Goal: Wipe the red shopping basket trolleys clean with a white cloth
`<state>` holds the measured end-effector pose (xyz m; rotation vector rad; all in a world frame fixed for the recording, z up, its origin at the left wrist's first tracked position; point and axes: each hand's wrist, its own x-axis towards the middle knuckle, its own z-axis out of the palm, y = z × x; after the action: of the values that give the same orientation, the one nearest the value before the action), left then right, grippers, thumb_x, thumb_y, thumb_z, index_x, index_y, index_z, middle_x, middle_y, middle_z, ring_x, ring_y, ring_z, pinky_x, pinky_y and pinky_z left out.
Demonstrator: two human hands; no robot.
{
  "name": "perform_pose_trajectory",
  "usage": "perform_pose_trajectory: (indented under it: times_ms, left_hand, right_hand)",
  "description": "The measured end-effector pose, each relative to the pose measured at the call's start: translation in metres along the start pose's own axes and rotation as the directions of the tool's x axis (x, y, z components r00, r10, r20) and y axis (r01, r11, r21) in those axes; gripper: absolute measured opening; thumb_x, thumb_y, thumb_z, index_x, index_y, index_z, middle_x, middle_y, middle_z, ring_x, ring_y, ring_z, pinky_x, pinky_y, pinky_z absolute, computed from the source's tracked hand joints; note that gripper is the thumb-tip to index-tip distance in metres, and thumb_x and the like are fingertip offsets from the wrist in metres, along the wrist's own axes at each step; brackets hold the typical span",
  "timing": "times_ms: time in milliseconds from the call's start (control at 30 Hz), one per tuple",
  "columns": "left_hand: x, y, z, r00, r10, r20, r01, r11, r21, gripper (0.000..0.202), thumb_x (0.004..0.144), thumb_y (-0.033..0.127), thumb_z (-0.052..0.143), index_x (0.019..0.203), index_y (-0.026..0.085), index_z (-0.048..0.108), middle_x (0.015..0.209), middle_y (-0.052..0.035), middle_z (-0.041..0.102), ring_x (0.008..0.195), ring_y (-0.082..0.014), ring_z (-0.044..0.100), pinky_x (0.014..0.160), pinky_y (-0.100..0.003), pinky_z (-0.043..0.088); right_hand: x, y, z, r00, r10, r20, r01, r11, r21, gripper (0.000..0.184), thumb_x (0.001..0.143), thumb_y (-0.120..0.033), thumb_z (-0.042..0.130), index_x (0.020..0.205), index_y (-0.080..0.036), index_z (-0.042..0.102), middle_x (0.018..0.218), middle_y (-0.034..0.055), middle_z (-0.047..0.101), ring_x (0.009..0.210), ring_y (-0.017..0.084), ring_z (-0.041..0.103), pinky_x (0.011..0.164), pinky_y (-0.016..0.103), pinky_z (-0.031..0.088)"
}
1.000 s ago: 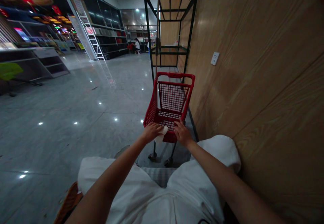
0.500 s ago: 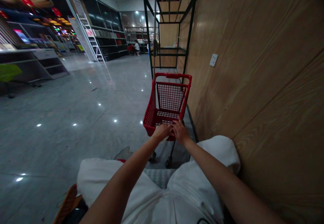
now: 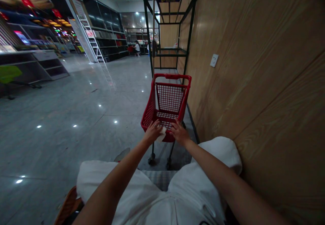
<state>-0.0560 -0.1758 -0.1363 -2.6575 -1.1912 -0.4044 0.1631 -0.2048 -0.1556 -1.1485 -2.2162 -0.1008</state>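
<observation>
One head-worn camera, set above the wearer's white trousers [image 3: 142,198] close at the bottom edge, looks forward and down at a red plastic shopping cart [image 3: 169,98] near the centre, with a wood-grain wall [image 3: 254,65] close at right and glossy grey floor [image 3: 76,147] stretching away at left.

Cart [image 3: 169,98] ahead, rack [image 3: 170,55] behind it, wall [image 3: 254,65] right, counter [image 3: 47,55] left.
</observation>
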Motion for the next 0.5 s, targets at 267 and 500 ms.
perform_pose_trajectory:
  times_ms: [267, 500]
  left_hand:
    - [0.023, 0.02, -0.001, 0.99, 0.015, 0.138, -0.008, 0.999, -0.051, 0.037, 0.084, 0.042, 0.057, 0.114, 0.02, 0.055, 0.103, -0.0064, 0.065, 0.092, -0.0196, 0.062, 0.078, -0.03, 0.047]
    - [-0.002, -0.019, -0.008, 0.985, 0.052, 0.162, -0.056, 0.998, 0.024, 0.027, 0.086, 0.035, 0.055, 0.11, 0.021, 0.057, 0.102, -0.0057, 0.064, 0.09, -0.0179, 0.06, 0.077, -0.03, 0.044]
  right_hand:
    - [0.002, -0.007, -0.001, 0.999, 0.032, -0.027, -0.032, 0.999, -0.009, 0.015, 0.089, -0.019, 0.049, 0.09, -0.018, 0.064, 0.123, 0.0095, 0.052, 0.139, 0.027, 0.017, 0.11, 0.05, 0.033]
    - [0.001, 0.003, -0.001, 1.0, 0.013, 0.013, -0.013, 1.0, -0.002, 0.013, 0.088, -0.022, 0.051, 0.086, -0.02, 0.063, 0.117, 0.0085, 0.055, 0.137, 0.024, 0.021, 0.11, 0.043, 0.033]
